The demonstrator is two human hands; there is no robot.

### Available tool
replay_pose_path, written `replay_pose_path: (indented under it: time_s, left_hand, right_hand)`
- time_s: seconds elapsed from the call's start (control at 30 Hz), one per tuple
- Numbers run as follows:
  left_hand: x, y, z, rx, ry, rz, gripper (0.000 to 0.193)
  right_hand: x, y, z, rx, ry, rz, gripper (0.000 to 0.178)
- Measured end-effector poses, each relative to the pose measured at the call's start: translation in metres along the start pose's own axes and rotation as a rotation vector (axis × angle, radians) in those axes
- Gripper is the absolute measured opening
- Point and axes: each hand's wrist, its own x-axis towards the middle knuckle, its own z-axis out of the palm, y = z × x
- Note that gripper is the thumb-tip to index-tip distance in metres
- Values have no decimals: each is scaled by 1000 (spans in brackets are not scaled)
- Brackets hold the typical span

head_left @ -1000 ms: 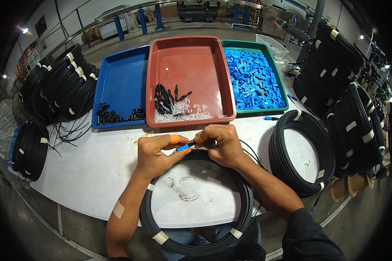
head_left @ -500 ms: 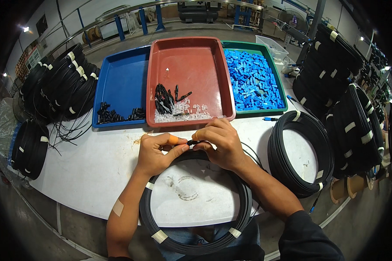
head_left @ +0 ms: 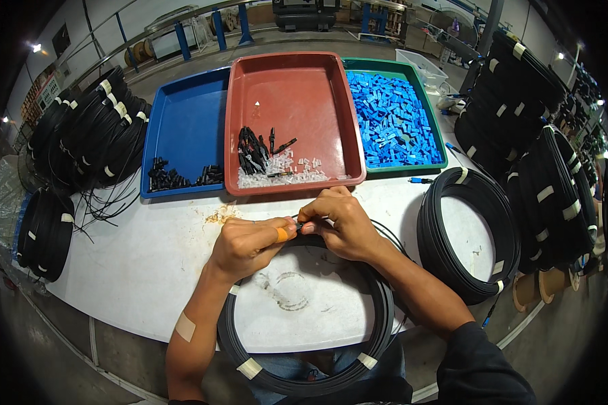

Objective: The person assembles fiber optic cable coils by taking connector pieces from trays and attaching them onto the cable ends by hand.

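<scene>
My left hand (head_left: 244, 246), with orange tape on a finger, and my right hand (head_left: 344, 224) meet above the far side of a black cable coil (head_left: 382, 310). Their fingertips pinch a small black cable connector (head_left: 300, 227) between them, mostly covered by the fingers. The coil lies flat at the table's near edge, partly overhanging it, bound with pale tape. From beside my right hand, a thin black cable (head_left: 389, 233) curves off to the right.
Beyond my hands stand a blue tray (head_left: 189, 121) with black parts, a red tray (head_left: 290, 94) with black and clear pieces, and a green tray (head_left: 424, 91) of blue connectors. Another coil (head_left: 425, 236) lies right; coil stacks (head_left: 94, 135) rise at both sides.
My left hand has turned over the connector, its fingers now closed tighter and its thumb less visible. My right hand has shifted only slightly. The view has tilted a little.
</scene>
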Motion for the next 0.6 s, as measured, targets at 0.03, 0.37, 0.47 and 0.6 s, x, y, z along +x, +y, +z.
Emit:
replay_pose_path:
  time_s: [0.03,0.37,0.47,0.6]
  left_hand:
    - [0,1,-1,-49,10,-63,9]
    - [-1,0,0,-200,-4,-196,16]
    - [-2,-3,0,-3,-49,51,20]
    - [-1,0,2,-94,65,-106,13]
  right_hand:
    - [0,-2,0,-6,2,10,19]
    - [-2,-5,-5,-194,58,-123,19]
    - [-2,-2,-3,-55,-29,-35,17]
    - [1,-6,0,-26,60,-78,22]
